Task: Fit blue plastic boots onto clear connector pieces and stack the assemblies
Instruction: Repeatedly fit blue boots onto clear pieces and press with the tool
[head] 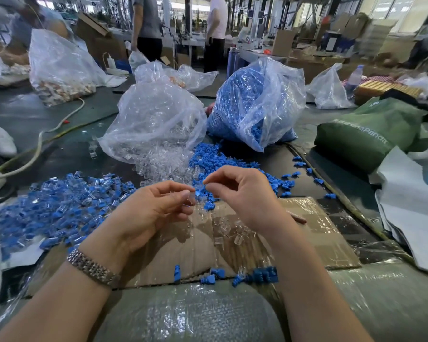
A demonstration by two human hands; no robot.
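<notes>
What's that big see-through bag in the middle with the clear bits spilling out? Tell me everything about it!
The big clear bag is thin, crinkly, shiny plastic, slumped on the dark table. It bulges with small clear connector pieces, which spill from its open mouth toward the person. Its right side leans against a bag of blue boots. The spilled clear pieces meet loose blue boots on their right. Neither hand touches the bag.

Green bag (371, 129) — lettering, seemingly "…Panda"
</notes>
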